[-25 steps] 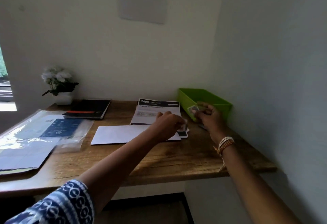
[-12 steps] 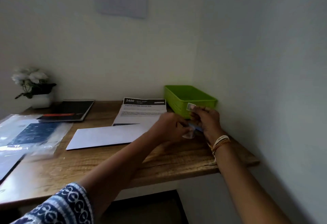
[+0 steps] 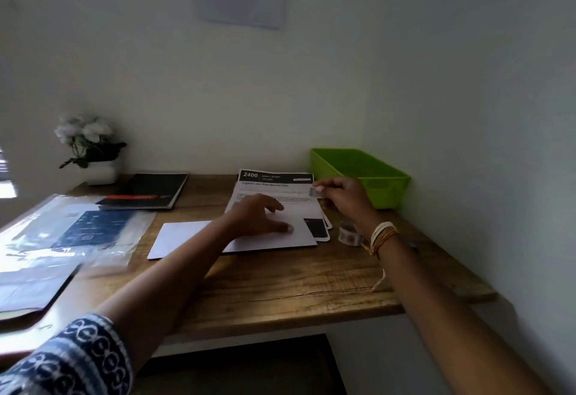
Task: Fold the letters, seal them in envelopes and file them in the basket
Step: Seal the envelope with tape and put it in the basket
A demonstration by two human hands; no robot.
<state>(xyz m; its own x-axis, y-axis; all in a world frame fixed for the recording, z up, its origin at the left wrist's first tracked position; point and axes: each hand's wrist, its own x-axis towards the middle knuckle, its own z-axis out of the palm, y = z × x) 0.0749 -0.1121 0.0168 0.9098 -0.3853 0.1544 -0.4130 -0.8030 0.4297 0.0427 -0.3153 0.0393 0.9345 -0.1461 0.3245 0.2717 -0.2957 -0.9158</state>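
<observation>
- Left hand (image 3: pixel 260 217) spread flat on white envelope (image 3: pixel 193 237).
- Right hand (image 3: pixel 344 196) pinches a tape piece (image 3: pixel 314 192).
- Green basket (image 3: pixel 391 190) looks empty; printed letter (image 3: pixel 274 195) unfolded. Nothing filed.

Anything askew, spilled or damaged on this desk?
Nothing spilled or damaged. The white envelope lies slightly skewed over the printed letter, under the left hand. The right hand pinches a small piece of tape; the tape roll sits beside it. The green basket looks empty.
</observation>
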